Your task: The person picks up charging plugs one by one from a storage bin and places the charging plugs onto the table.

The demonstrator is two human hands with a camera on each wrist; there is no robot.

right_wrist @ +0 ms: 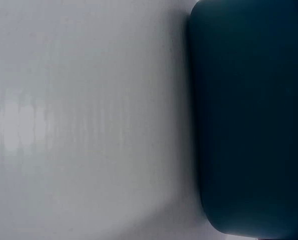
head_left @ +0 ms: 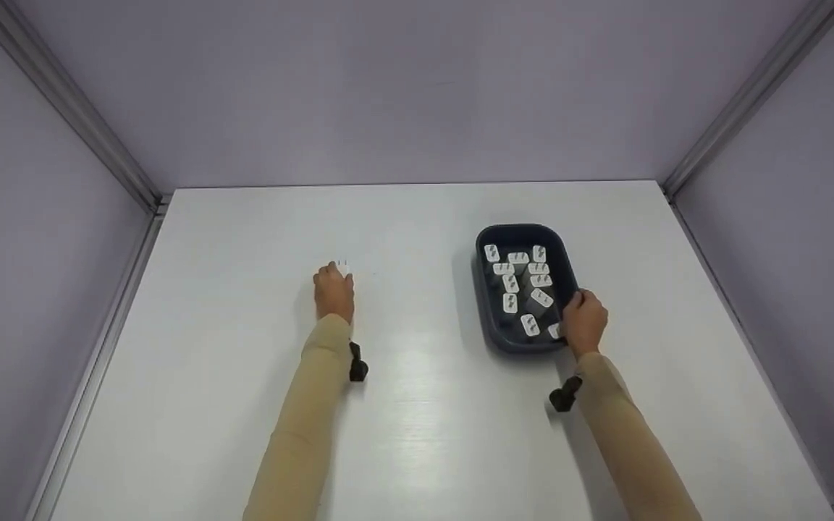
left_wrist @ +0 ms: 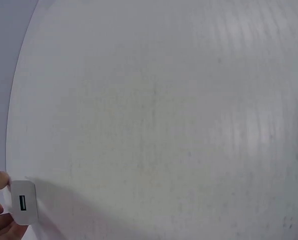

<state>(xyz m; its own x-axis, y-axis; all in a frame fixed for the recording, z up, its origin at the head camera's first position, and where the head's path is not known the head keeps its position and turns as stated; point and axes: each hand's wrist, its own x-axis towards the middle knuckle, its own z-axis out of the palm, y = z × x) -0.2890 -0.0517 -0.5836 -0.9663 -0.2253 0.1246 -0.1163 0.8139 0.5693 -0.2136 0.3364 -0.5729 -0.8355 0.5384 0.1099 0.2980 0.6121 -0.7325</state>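
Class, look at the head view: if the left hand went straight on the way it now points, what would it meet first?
The left hand, holding a white charger, would probably meet the back wall first, after passing over the tabletop; its exact height is hard to judge.

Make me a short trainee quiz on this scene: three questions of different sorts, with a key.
1. True or false: the left hand holds a charger.
2. Multiple choice: in the left wrist view, the opening in the charger's face is
A) round
B) rectangular
C) star-shaped
3. Short answer: what does the right hand grip, and by which part?

Key:
1. True.
2. B.
3. The bin, by its rim.
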